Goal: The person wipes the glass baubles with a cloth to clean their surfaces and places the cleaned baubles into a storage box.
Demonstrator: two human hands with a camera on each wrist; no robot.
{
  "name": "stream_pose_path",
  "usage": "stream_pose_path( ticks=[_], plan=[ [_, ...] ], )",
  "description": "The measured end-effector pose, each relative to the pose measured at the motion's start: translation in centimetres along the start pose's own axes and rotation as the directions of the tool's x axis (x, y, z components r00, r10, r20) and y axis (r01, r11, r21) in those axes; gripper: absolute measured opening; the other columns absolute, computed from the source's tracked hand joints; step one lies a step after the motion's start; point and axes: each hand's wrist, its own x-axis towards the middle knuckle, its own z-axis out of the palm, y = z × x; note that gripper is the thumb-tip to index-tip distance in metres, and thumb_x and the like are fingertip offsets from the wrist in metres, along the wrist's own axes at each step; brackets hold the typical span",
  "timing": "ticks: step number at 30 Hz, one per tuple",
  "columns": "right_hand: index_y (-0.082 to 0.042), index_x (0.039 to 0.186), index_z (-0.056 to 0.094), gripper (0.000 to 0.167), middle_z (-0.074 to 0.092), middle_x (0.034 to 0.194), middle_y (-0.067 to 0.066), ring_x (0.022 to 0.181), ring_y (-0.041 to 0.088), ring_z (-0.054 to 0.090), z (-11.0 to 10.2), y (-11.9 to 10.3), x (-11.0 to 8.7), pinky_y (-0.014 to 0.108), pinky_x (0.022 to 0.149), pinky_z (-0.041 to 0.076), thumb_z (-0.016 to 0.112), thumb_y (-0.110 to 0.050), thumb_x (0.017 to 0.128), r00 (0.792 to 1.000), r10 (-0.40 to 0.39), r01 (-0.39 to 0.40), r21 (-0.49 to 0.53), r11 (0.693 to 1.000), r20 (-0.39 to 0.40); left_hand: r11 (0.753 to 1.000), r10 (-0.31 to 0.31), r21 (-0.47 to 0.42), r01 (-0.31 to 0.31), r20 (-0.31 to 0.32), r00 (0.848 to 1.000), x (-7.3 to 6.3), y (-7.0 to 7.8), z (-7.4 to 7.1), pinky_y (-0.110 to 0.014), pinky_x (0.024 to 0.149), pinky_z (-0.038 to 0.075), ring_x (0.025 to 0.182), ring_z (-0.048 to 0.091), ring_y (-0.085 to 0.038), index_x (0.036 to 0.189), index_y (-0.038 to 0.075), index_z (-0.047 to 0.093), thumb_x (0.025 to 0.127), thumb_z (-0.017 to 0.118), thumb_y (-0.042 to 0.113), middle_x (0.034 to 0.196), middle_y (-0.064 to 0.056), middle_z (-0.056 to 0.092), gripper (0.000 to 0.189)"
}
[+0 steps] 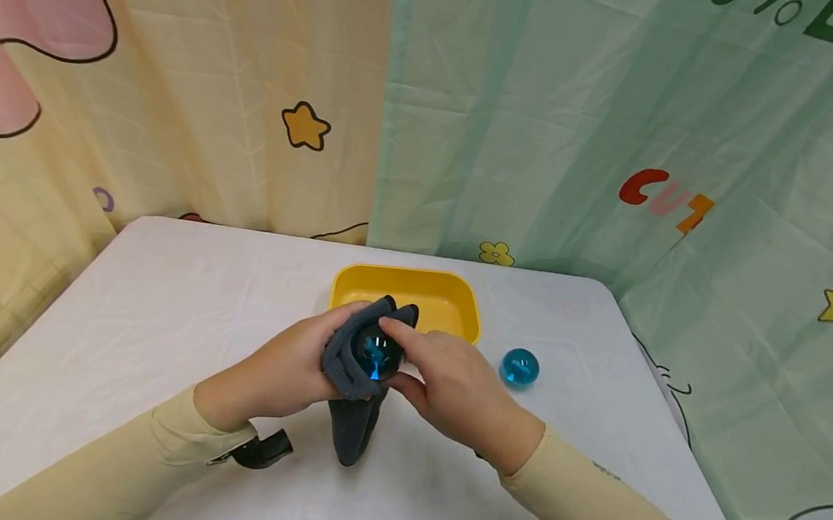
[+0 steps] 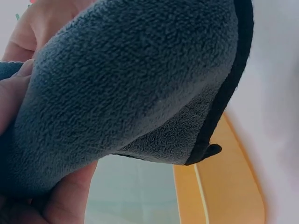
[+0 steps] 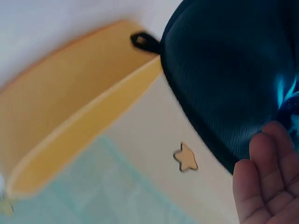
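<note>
A clear blue ball (image 1: 377,355), glassy in look, sits in a dark grey cloth (image 1: 344,366) above the table. My left hand (image 1: 293,365) grips the cloth and cups it around the ball's left side, with one end hanging down. From the other side, my right hand (image 1: 460,386) holds the ball between thumb and fingers. In the left wrist view the fluffy cloth (image 2: 131,84) with its black hem covers much of the left hand. The right wrist view shows fingers (image 3: 268,163) close to the cloth and a bit of the ball (image 3: 290,112).
A yellow tray (image 1: 443,300) stands just behind the hands. Another clear blue ball (image 1: 520,368) lies on the white table (image 1: 234,276), right of the tray. Printed curtains (image 1: 513,119) hang behind the table and along its sides. Below the left wrist is a black strap-like piece (image 1: 262,450).
</note>
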Motion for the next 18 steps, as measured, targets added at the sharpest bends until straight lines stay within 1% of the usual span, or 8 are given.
stream_pose_path(
  ticks=[2,5,7,9,11,14,16,18],
  plan=[
    [-0.010,0.153,0.048,0.069,0.077,0.111,0.001,0.090,0.013,0.071,0.2,-0.2,0.1,0.026,0.083,0.062,0.080,-0.028,0.095,0.995,0.095,-0.098,0.139,0.985,0.029,1.000,0.007,0.011,-0.007,-0.009,1.000,-0.1,0.0,0.0,-0.049,0.108,0.055,0.126,0.063,-0.016,0.150,0.030,0.050,0.086,0.090,0.023,0.143,0.009,0.064,0.076],
    [-0.004,0.148,0.052,0.063,0.076,0.099,0.000,0.081,0.010,0.068,0.6,-0.6,0.0,0.022,0.074,0.061,0.077,-0.031,0.097,0.977,0.208,-0.213,0.305,0.928,0.049,0.999,0.021,0.040,-0.020,-0.019,1.000,0.0,-0.1,0.1,-0.049,0.108,0.055,0.125,0.063,-0.016,0.151,0.029,0.050,0.087,0.089,0.022,0.141,0.008,0.065,0.075],
    [-0.002,0.143,0.056,0.058,0.076,0.091,-0.001,0.077,0.010,0.067,0.9,-0.7,0.0,0.022,0.071,0.059,0.076,-0.034,0.098,0.972,0.231,-0.228,0.336,0.914,0.032,0.998,0.016,0.056,-0.015,-0.024,1.000,0.0,-0.1,0.1,-0.047,0.107,0.055,0.123,0.064,-0.015,0.150,0.030,0.051,0.087,0.088,0.021,0.140,0.009,0.066,0.074],
    [-0.003,0.142,0.058,0.058,0.076,0.095,-0.001,0.080,0.009,0.068,1.1,-0.8,-0.1,0.022,0.073,0.060,0.075,-0.037,0.098,0.974,0.228,-0.217,0.325,0.921,0.005,0.997,0.017,0.071,-0.015,-0.028,0.999,-0.1,-0.2,0.1,-0.047,0.108,0.054,0.123,0.064,-0.014,0.150,0.029,0.051,0.087,0.089,0.021,0.139,0.010,0.066,0.074],
    [-0.005,0.147,0.054,0.063,0.077,0.107,0.000,0.088,0.008,0.071,1.1,-0.8,-0.1,0.023,0.080,0.061,0.075,-0.039,0.098,0.981,0.195,-0.180,0.297,0.938,-0.020,0.997,0.021,0.075,-0.018,-0.028,0.999,-0.1,-0.3,0.1,-0.047,0.109,0.053,0.124,0.064,-0.013,0.150,0.029,0.051,0.087,0.089,0.020,0.140,0.010,0.065,0.075],
    [-0.009,0.158,0.043,0.072,0.075,0.123,0.003,0.098,0.011,0.072,0.9,-0.6,-0.1,0.028,0.091,0.062,0.075,-0.035,0.099,0.995,0.094,-0.084,0.232,0.969,-0.031,0.998,0.025,0.061,-0.023,-0.028,0.999,0.0,-0.3,0.0,-0.048,0.110,0.052,0.126,0.063,-0.014,0.150,0.028,0.050,0.086,0.090,0.020,0.142,0.009,0.064,0.076],
    [-0.011,0.163,0.035,0.076,0.073,0.128,0.004,0.105,0.015,0.072,0.7,-0.3,-0.1,0.032,0.097,0.060,0.075,-0.027,0.100,1.000,-0.001,0.005,0.166,0.986,-0.023,0.999,0.013,0.040,-0.012,-0.030,0.999,0.0,-0.3,-0.1,-0.049,0.110,0.053,0.126,0.063,-0.016,0.150,0.029,0.050,0.086,0.090,0.021,0.143,0.008,0.064,0.076],
    [-0.014,0.164,0.033,0.077,0.074,0.125,0.004,0.106,0.017,0.071,0.6,0.0,-0.2,0.034,0.099,0.060,0.074,-0.020,0.100,0.997,-0.083,0.083,0.086,0.993,-0.006,1.000,-0.004,0.021,0.005,-0.030,1.000,0.0,-0.2,-0.2,-0.050,0.109,0.053,0.126,0.063,-0.017,0.150,0.028,0.050,0.085,0.090,0.022,0.143,0.006,0.064,0.076]
  ],
)
